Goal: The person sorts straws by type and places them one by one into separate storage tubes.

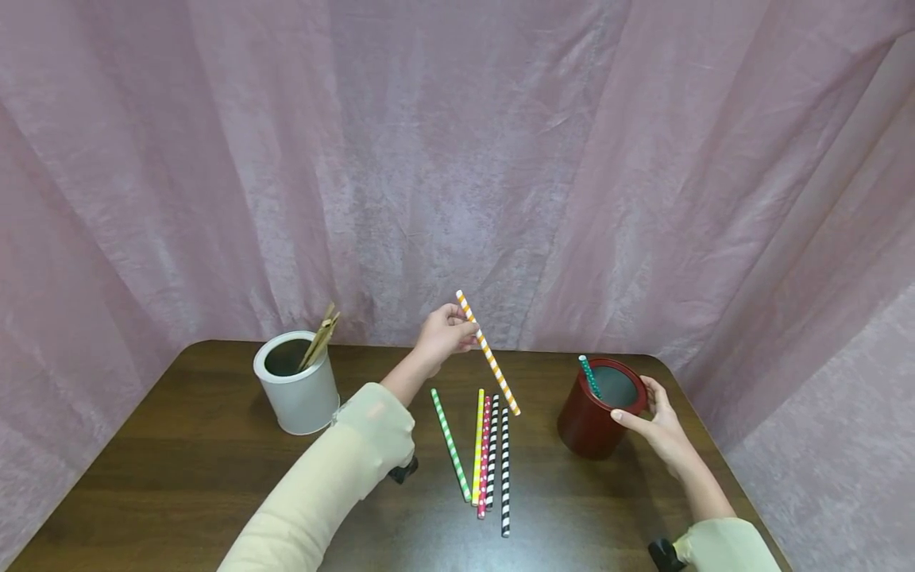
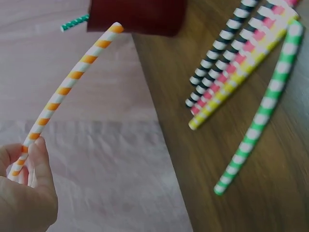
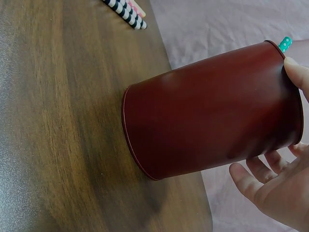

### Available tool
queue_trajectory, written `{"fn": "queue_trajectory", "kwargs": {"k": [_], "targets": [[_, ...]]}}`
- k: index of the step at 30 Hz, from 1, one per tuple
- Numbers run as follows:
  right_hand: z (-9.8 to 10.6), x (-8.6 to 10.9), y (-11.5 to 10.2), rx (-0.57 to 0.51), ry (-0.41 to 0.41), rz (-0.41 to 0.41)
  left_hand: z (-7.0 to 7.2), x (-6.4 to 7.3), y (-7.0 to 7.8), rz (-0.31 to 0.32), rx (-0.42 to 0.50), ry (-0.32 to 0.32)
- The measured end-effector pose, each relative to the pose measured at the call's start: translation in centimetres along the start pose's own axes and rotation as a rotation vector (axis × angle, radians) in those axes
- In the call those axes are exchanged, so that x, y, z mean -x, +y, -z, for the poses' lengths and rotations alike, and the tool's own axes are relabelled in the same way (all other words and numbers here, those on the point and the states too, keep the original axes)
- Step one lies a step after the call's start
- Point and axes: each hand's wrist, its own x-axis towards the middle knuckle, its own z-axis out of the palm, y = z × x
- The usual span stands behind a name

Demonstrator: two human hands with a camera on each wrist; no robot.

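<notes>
My left hand (image 1: 442,340) pinches an orange-and-white striped paper straw (image 1: 495,367) near its upper end. The straw slants above the table, its lower end pointing down and to the right. At the right, my right hand (image 1: 665,429) grips a dark red cylindrical container (image 3: 207,111) by its upper part, thumb at the rim and fingers along the side. A teal dotted straw (image 1: 588,373) stands in that container and leans out over its rim. Between the hands lie green-striped (image 1: 451,445), yellow-striped (image 1: 478,445) and pink dotted (image 1: 485,457) straws, plus two black-and-white ones (image 1: 505,477).
A white cylindrical container (image 1: 300,401) stands at the left of the brown wooden table (image 1: 179,477), with dry tan sticks (image 1: 319,340) leaning out of it. Pink curtain cloth (image 1: 457,159) hangs behind the table and along its right side.
</notes>
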Motion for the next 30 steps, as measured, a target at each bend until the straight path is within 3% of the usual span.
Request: {"fn": "queue_trajectory", "kwargs": {"k": [11, 18, 30], "targets": [[-0.1, 0.0, 0.0, -0.013, 0.004, 0.004, -3.5, 0.1, 1.8, -0.049, 0.201, 0.083], [-0.2, 0.1, 0.0, -0.008, 0.008, 0.003, -6.3, 0.6, 2.1, -0.111, 0.223, 0.145], [-0.2, 0.3, -0.2, 0.001, 0.007, -0.001, -10.5, 1.3, 0.7, -0.162, 0.179, 0.222]]}}
